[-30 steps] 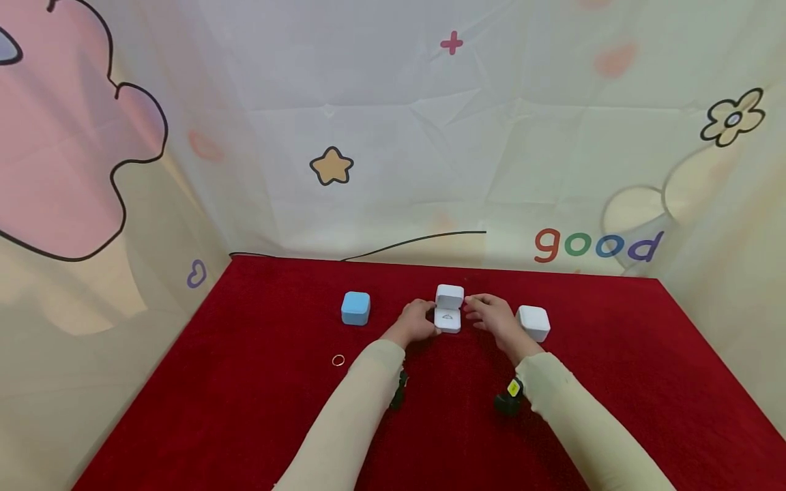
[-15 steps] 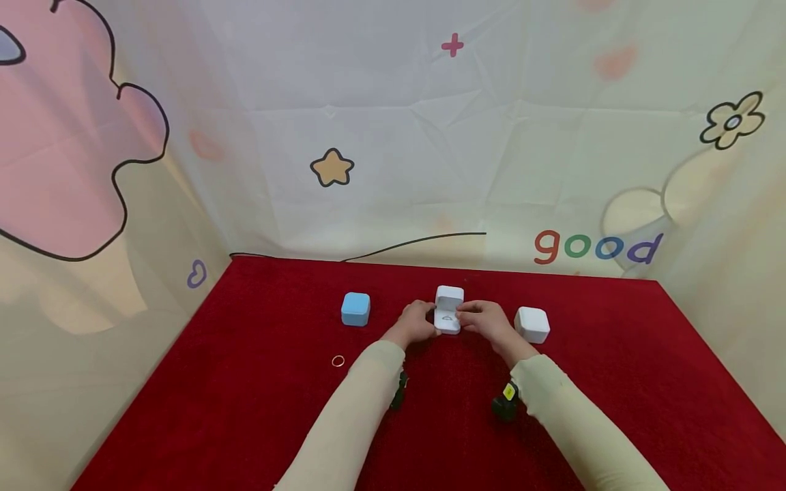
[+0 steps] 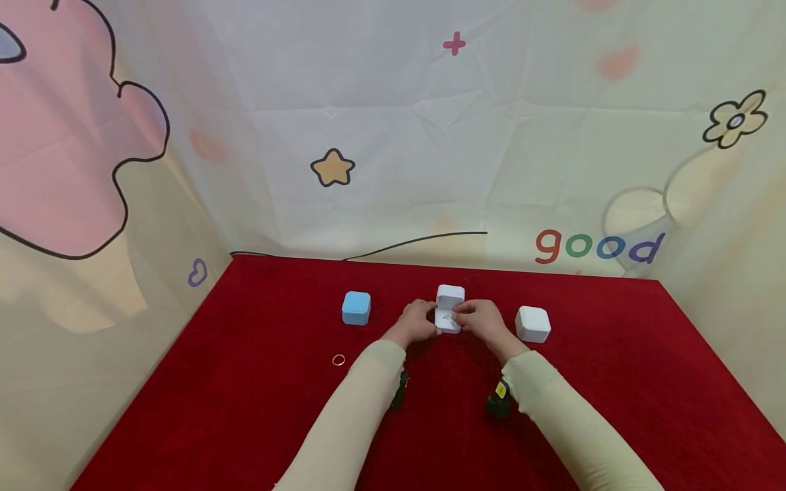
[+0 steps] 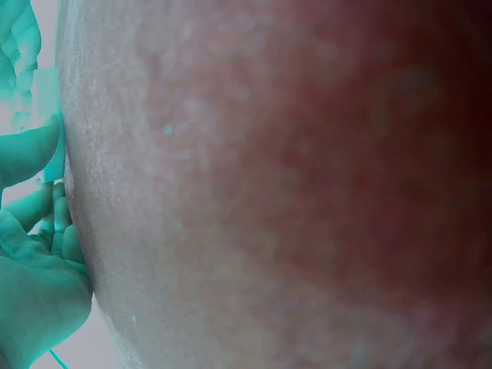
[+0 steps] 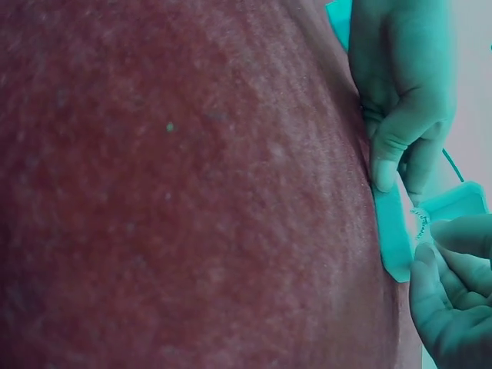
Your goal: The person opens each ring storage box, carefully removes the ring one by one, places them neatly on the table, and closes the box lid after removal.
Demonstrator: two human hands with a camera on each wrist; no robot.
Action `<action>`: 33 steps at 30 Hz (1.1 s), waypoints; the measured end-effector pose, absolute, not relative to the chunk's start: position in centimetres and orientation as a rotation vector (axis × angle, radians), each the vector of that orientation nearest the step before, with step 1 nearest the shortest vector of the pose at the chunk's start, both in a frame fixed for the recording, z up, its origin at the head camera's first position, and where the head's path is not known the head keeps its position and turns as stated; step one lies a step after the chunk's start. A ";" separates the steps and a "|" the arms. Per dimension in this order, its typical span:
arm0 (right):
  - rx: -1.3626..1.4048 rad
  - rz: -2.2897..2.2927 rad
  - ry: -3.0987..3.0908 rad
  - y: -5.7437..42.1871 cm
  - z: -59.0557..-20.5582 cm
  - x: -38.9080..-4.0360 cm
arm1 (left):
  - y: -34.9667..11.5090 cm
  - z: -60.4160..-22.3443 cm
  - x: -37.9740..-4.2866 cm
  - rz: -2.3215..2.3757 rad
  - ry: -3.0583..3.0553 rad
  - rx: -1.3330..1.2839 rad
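Note:
A white ring box point(image 3: 451, 294) stands with its lid raised, a ring point(image 3: 447, 317) upright in its base. My left hand point(image 3: 416, 320) grips the base from the left side, thumb at the front corner. From the right, my right hand point(image 3: 485, 319) reaches over the base, thumb and forefinger pinching at the ring's edge. The right wrist view shows the ring's toothed-looking band point(image 5: 420, 223) right against those fingertips, and the box base point(image 5: 394, 231) under the left thumb. In the left wrist view, skin fills most of the picture and the left hand point(image 4: 38, 284) shows only at the edge.
A closed blue ring box point(image 3: 356, 308) stands to the left, and a closed white ring box point(image 3: 533, 324) to the right, near the right wrist. A gold-coloured ring point(image 3: 338, 360) lies on the red cloth point(image 3: 245, 395) left of the left forearm. A printed curtain point(image 3: 393, 136) hangs behind.
My right hand has moved left from beside the box to over its base, its fingertips now at the ring. The left hand stays on the box.

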State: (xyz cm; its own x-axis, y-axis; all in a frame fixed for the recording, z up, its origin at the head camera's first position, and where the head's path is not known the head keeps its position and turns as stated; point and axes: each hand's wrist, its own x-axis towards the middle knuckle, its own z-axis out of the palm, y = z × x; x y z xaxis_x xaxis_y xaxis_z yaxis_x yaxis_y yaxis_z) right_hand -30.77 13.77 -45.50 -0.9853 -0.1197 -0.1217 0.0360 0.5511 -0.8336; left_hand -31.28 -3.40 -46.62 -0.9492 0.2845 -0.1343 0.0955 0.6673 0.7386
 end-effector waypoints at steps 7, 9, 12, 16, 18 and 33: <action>-0.093 -1.329 2.696 13.6 -45.9 -30.9 | -3.3 -46.8 -31.4 1.147 2.641 0.299; -0.095 -1.298 2.718 13.6 -45.8 -31.0 | -3.3 -46.7 -31.4 1.154 2.635 0.293; -0.117 -1.241 2.752 13.5 -45.7 -31.0 | -3.3 -46.7 -31.4 1.164 2.629 0.286; -0.168 -1.158 2.805 13.4 -45.6 -31.2 | -3.3 -46.5 -31.3 1.147 2.640 0.283; -0.187 -1.118 2.830 13.3 -45.5 -31.2 | -3.3 -46.5 -31.2 1.140 2.646 0.280; -0.247 -1.127 2.895 13.3 -45.8 -31.2 | -3.2 -48.6 -33.3 1.086 2.679 0.306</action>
